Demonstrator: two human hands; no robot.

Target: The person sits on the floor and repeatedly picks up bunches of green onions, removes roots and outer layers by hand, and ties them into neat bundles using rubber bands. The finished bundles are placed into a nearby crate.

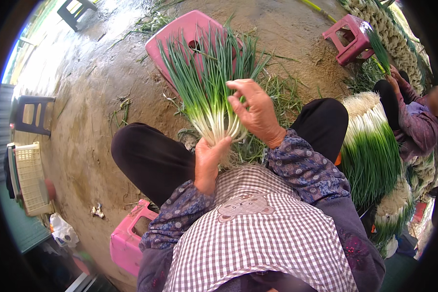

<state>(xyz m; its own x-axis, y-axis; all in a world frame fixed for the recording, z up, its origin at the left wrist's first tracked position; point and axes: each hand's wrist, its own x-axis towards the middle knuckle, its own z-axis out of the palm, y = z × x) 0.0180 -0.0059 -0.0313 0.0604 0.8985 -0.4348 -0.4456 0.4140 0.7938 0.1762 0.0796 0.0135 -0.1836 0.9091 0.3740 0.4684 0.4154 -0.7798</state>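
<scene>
My left hand point(208, 157) grips a fanned bunch of green onions point(204, 98) low on the white stalks, just above the roots. Their green tops spread away from me over a pink plastic stool point(168, 43) with a hole in its seat. To the right of the white stalks, my right hand point(253, 109) hovers with fingers bent and thumb apart. Whether its fingertips touch the leaves is hard to tell, but I see nothing held in it. Stringy roots point(224, 158) hang below my left thumb.
Stacked green onions point(368, 153) stand at my right, roots upward. Beyond them a person point(416, 116) holds onions near a dark pink stool point(350, 38). Leaf scraps point(284, 91) litter the wet floor. Another pink stool point(126, 237), a grey stool point(33, 113) and a cream basket point(31, 179) are leftward.
</scene>
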